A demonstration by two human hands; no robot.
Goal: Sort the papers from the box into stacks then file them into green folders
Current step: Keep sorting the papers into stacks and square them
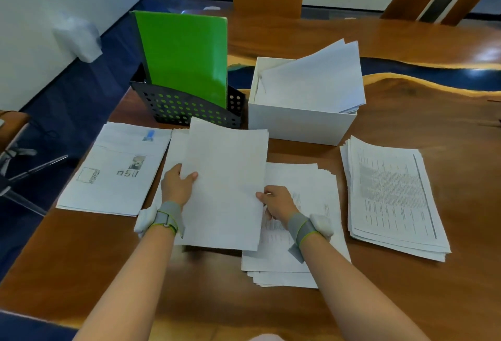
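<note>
White paper sheaf (225, 178), left hand (177, 186) gripping one edge, right hand (276, 202) the other

The held sheaf (225, 183) hides most fingers of the left hand (177, 186) and right hand (276, 202) and much of the stack beneath (174, 145), print on the right stack (393, 194) is too blurred to read, the folder (184, 56) foot is sunk behind the rack (187, 109), and the chair (10, 156) is cut by the left edge.
</note>
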